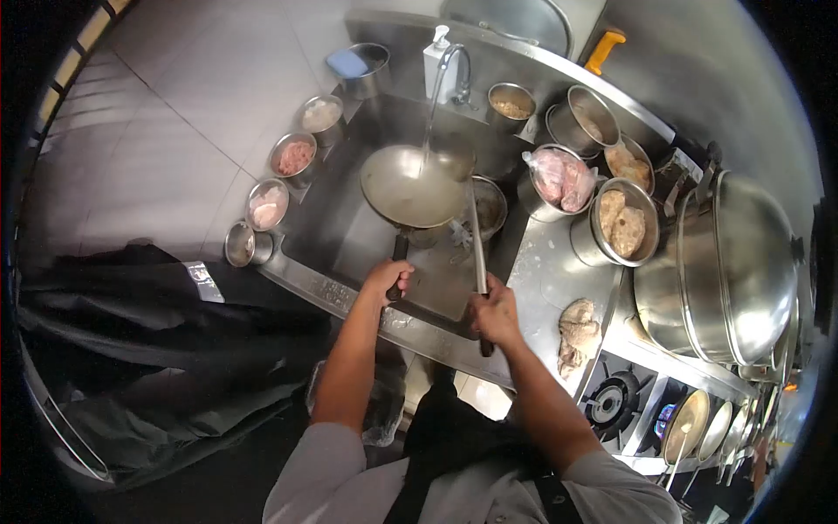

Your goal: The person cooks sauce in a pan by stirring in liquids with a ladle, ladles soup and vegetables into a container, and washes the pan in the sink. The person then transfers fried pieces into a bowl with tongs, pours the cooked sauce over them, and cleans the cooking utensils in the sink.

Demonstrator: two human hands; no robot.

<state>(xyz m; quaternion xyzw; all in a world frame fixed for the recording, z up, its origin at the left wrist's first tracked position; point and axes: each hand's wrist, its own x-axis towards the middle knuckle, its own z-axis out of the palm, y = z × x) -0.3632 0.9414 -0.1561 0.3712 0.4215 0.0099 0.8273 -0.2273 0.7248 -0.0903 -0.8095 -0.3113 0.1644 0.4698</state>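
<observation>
1. The left hand (pixel 391 281) is gripping the dark handle (pixel 400 251) of a wok (pixel 403 188), which is sitting in the sink (pixel 336 231), tipped slightly, its bowl beneath the tap (pixel 465 77).
2. The right hand (pixel 495 312) is closing firmly around the long shaft of a ladle (pixel 478 240); the ladle's head is apparently resting at the wok's right side, though haze is blurring that edge.
3. As for progress, both tools are already in hand, and a stream of water (pixel 429 131) is running into the wok, so the wetting is evidently under way.
4. What is seemingly left: the tap is flowing, the wok is holding some cloudy liquid, and neither tool is being set aside, so the work at the sink is looking unfinished.
5. Around the sink, cups of minced meat (pixel 296 157) and other food are lining the left edge, while bagged meat (pixel 563 179) is sitting in a pot on the desk (pixel 546 262) to the right, untouched by either hand.
</observation>
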